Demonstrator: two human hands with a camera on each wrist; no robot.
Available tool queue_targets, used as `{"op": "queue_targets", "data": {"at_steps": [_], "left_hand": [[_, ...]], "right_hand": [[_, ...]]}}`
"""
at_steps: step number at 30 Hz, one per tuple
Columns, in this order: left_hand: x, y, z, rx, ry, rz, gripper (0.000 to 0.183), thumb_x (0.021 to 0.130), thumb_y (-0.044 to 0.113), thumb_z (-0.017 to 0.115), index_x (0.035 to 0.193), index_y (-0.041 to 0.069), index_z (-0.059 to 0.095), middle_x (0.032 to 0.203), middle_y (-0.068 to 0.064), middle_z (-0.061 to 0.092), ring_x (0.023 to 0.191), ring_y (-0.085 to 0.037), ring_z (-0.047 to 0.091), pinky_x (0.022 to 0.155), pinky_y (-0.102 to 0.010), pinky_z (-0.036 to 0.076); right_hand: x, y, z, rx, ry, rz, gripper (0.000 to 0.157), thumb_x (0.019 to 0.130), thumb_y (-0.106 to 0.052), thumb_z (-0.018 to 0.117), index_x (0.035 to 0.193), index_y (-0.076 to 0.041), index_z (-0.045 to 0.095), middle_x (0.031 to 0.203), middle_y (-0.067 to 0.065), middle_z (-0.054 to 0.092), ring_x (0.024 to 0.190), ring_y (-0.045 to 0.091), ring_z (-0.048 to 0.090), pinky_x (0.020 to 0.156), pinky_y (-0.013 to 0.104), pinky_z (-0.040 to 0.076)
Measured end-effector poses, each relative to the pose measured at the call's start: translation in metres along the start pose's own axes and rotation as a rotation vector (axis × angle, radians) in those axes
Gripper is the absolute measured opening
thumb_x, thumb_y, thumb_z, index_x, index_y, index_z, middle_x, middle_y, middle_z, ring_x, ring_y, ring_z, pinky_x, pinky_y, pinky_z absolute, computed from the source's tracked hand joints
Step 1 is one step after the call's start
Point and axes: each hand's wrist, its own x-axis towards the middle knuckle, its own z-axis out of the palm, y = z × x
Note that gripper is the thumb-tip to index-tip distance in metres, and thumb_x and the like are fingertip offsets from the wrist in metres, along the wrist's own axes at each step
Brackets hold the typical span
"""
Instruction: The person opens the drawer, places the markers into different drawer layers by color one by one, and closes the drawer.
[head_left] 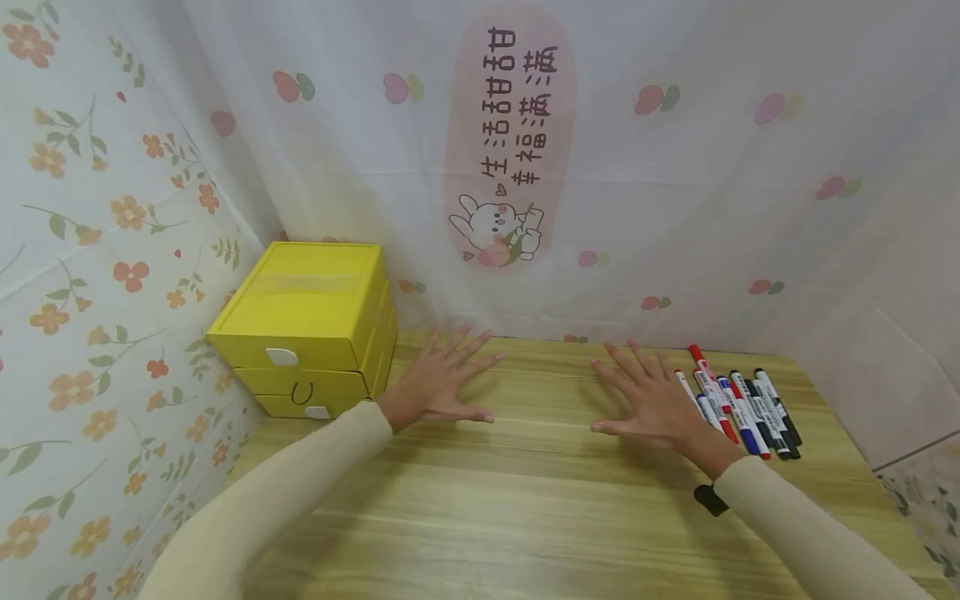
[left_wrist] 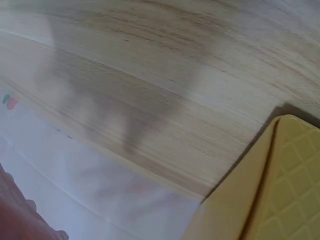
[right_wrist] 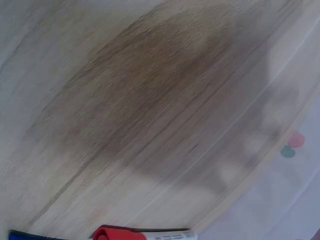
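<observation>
Slim plastic markers in white, red, blue and black (head_left: 741, 417) lie in a cluster just beside the right hand (head_left: 656, 408), whose fingers are spread wide around nothing. The left hand (head_left: 435, 383), its fingers fanned and likewise bare, is near a yellow, boxy drawer unit (head_left: 307, 300) with white tabs. Both hands hover over the pale wood-grain table (head_left: 525, 508). Beside the right cream sleeve (head_left: 795, 517) shows a small black object (head_left: 709, 500); behind hangs a white fruit-printed cloth (head_left: 360, 158).
</observation>
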Motion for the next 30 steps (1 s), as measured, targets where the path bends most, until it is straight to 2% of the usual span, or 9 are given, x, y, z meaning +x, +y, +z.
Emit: {"op": "queue_targets", "data": {"at_steps": [4, 12, 18, 24, 30], "left_hand": [[-0.002, -0.002, 0.0, 0.003, -0.013, -0.011, 0.1, 0.093, 0.086, 0.057, 0.173, 0.03, 0.04, 0.183, -0.007, 0.015, 0.168, -0.041, 0.01, 0.128, -0.075, 0.005], [-0.004, -0.005, 0.003, 0.001, -0.006, -0.012, 0.099, 0.093, 0.086, 0.057, 0.173, 0.029, 0.041, 0.183, -0.008, 0.016, 0.167, -0.044, 0.016, 0.128, -0.075, 0.005], [-0.006, -0.006, 0.003, 0.004, 0.004, -0.006, 0.099, 0.093, 0.086, 0.056, 0.173, 0.028, 0.041, 0.182, -0.009, 0.019, 0.165, -0.045, 0.02, 0.127, -0.077, 0.014], [-0.007, -0.007, 0.002, -0.026, 0.003, -0.013, 0.1, 0.092, 0.086, 0.056, 0.172, 0.027, 0.042, 0.183, -0.008, 0.017, 0.167, -0.043, 0.012, 0.127, -0.077, 0.009], [-0.008, -0.007, 0.001, -0.023, 0.004, -0.011, 0.101, 0.093, 0.088, 0.053, 0.172, 0.027, 0.042, 0.183, -0.008, 0.017, 0.167, -0.043, 0.014, 0.127, -0.076, 0.007]], "right_hand": [[-0.004, 0.003, -0.002, -0.01, -0.005, 0.019, 0.105, 0.089, -0.081, 0.069, 0.171, -0.024, 0.041, 0.183, 0.01, 0.022, 0.165, 0.05, 0.017, 0.123, 0.082, 0.015], [-0.01, 0.009, -0.001, 0.023, -0.005, 0.036, 0.104, 0.089, -0.078, 0.072, 0.172, -0.022, 0.041, 0.183, 0.011, 0.02, 0.166, 0.049, 0.014, 0.122, 0.084, 0.013], [-0.017, 0.014, -0.004, 0.001, 0.006, 0.048, 0.103, 0.09, -0.079, 0.069, 0.173, -0.024, 0.039, 0.182, 0.012, 0.024, 0.164, 0.052, 0.019, 0.123, 0.083, 0.01], [-0.022, 0.018, -0.005, -0.023, 0.031, 0.044, 0.102, 0.091, -0.08, 0.067, 0.171, -0.023, 0.041, 0.181, 0.013, 0.025, 0.166, 0.048, 0.017, 0.124, 0.082, 0.007], [-0.031, 0.021, -0.007, 0.001, 0.026, 0.074, 0.102, 0.09, -0.078, 0.072, 0.17, -0.021, 0.044, 0.182, 0.011, 0.023, 0.166, 0.047, 0.014, 0.123, 0.083, 0.011]]}}
